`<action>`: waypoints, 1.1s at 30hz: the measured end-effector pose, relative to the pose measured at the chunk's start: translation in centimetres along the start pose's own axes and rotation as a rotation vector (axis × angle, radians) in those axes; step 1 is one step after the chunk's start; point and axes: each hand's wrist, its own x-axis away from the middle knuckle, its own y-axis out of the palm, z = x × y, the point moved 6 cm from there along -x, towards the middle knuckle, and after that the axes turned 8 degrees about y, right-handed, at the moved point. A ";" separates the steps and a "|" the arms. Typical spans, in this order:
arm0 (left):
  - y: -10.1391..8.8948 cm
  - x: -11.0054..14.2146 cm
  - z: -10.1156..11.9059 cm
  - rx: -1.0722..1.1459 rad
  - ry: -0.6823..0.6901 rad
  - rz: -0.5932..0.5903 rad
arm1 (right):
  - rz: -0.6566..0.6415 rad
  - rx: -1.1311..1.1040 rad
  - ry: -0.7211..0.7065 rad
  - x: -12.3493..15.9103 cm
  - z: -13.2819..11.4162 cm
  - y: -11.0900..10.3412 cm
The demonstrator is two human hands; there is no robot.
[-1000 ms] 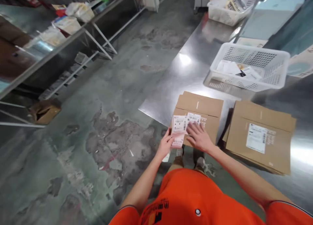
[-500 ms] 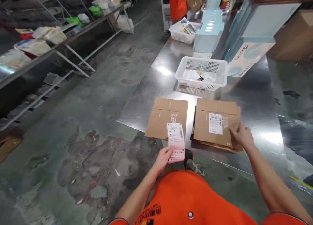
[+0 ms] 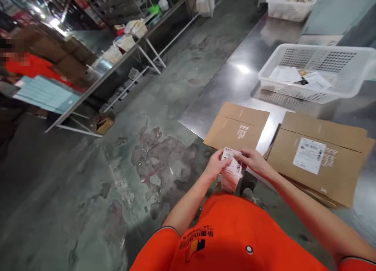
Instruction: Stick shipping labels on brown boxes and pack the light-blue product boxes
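Close to my body, a strip of printed shipping labels is held between both hands. My left hand pinches its left side, thumb on top. At its upper right edge, the fingers of my right hand close on the same strip. Just beyond lies a flat cardboard box with white print, on the table's corner. Right of it sits a stack of flat cardboard boxes; the top one bears a white label.
The metal table has its left edge ahead of me. A white plastic basket with cards stands behind the boxes, another basket farther back near pale blue boxes. A person in orange carries pale blue boxes at far left.
My right hand has left the stack of boxes and moved left onto the label strip. My left hand keeps its hold. The view has swung left, bringing another person in.
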 end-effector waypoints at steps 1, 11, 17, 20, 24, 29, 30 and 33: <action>-0.6 -0.8 -0.1 -0.052 0.003 0.071 | 0.031 0.036 -0.016 -0.4 0.0 0.5; -4.5 -2.9 -5.1 -0.088 -0.253 0.054 | 0.170 0.298 -0.040 -5.9 0.3 2.5; -6.6 -0.9 -4.1 0.149 -0.441 -0.230 | 0.069 0.173 0.036 -7.0 -0.5 4.7; -7.4 -2.4 -3.1 0.159 -0.361 -0.191 | -0.031 0.075 0.058 -6.7 -0.8 5.9; -7.8 -4.7 -4.7 0.009 -0.336 -0.178 | 0.007 0.082 0.073 -8.1 -0.2 4.3; -10.7 -3.8 -9.4 -0.087 -0.460 -0.187 | 0.415 0.575 0.026 -12.9 -0.1 -3.0; -11.6 -3.1 -10.0 -0.102 -0.469 -0.182 | 0.457 0.681 0.022 -13.5 -0.2 -4.0; -14.3 -0.5 -10.5 -0.122 -0.493 -0.177 | 0.530 0.844 0.051 -14.3 -0.2 -5.4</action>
